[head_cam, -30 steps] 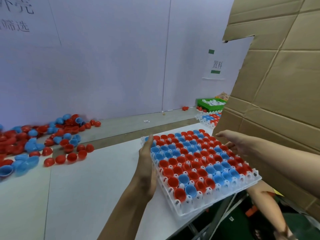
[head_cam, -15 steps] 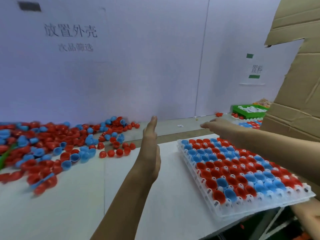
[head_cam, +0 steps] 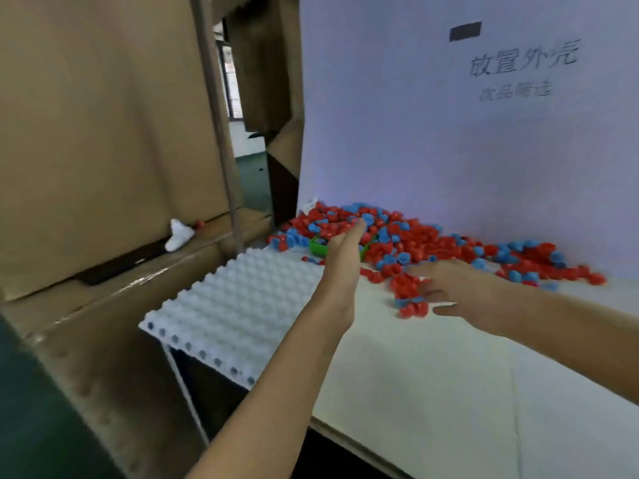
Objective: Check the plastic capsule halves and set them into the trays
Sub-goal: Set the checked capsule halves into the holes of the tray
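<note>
White tabletop (head_cam: 432, 375) carried a heap of red and blue capsule halves (head_cam: 415, 236) against the back wall, beside an empty white tray (head_cam: 235, 299) at its left edge. The left hand (head_cam: 340, 261) hovered flat and open beside the tray, holding nothing. The right hand (head_cam: 449, 288) lay spread, fingers wide, touching the nearest halves; cardboard boxes (head_cam: 103, 133) stood left.

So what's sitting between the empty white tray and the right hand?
In the head view, the left hand and forearm stand between the white tray and the right hand, over bare tabletop.
</note>
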